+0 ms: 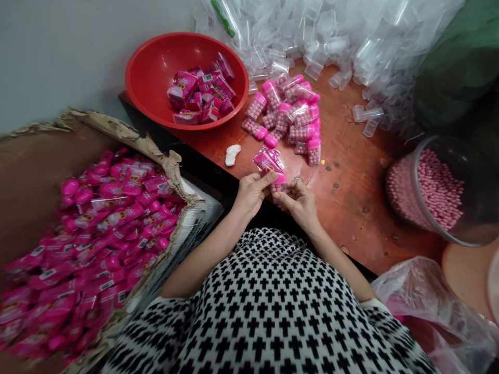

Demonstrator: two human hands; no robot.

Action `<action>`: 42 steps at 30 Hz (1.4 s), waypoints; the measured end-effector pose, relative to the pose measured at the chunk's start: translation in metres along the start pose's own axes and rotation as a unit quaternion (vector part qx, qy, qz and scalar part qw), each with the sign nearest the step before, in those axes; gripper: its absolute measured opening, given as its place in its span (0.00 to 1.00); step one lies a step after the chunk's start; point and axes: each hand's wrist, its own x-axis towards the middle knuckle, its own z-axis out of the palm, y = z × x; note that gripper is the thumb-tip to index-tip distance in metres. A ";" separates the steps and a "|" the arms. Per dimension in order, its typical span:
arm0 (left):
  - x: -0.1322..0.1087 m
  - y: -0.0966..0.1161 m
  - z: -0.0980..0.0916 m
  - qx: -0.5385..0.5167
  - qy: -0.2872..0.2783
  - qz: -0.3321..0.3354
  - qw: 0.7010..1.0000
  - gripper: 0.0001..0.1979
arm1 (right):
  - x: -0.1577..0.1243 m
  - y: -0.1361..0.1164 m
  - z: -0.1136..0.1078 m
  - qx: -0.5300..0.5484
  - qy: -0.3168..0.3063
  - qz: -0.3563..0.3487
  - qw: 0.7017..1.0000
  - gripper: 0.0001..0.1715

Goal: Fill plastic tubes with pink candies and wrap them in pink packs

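Observation:
Both my hands meet at the table's near edge around a small clear bottle point(278, 186) with a pink cap and pink candy balls inside. My left hand point(251, 193) pinches it by the cap end, thumb on top. My right hand point(299, 204) grips its lower body between thumb and fingers. Just beyond my left fingertips are flat pink printed wrappers point(268, 157); whether I hold one too I cannot tell. Farther back lies a pile of filled pink-capped bottles point(286, 111). A crumpled white lump point(233, 155) sits left of the wrappers.
A red bowl point(144, 78) holds pink printed packets. At left, a torn cardboard box point(128, 134) contains many wrapped pink bottles. Empty clear tubes point(312, 36) heap at the back. To the right stand a tub of pink balls point(440, 192) and a plastic bag point(424, 291).

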 end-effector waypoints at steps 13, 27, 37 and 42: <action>0.003 0.006 0.005 0.052 -0.027 -0.008 0.998 0.19 | 0.004 0.002 0.005 0.022 0.018 -0.018 0.999 0.22; -0.006 0.000 0.006 0.044 0.000 -0.027 0.999 0.19 | 0.003 0.000 0.003 0.022 0.011 0.028 0.999 0.25; -0.011 -0.003 -0.002 0.024 -0.033 -0.061 0.997 0.16 | 0.001 -0.001 -0.001 0.085 -0.006 0.078 0.993 0.26; -0.010 -0.006 0.001 -0.009 -0.032 -0.049 0.998 0.16 | 0.000 -0.002 -0.001 0.068 -0.005 0.079 0.995 0.25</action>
